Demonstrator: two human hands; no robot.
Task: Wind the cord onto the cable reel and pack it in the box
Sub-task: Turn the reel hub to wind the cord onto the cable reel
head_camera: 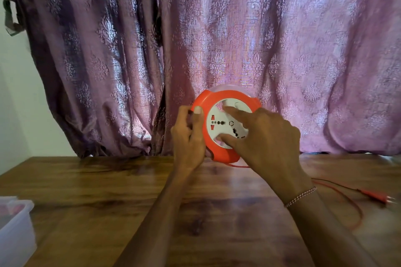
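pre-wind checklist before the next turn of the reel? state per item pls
1. Left hand holds the reel by its rim: ok.
2. Right hand has fingers on the white face, ready to turn it: ok.
3. Reel lifted off the table: ok.
4. Cord fully wound: not ok, slack lies on the table to the right with the plug at its end.
5. Cord free of knots or snags: cannot tell, blurred.
6. Box ready: cannot tell, only a corner shows at the left edge.
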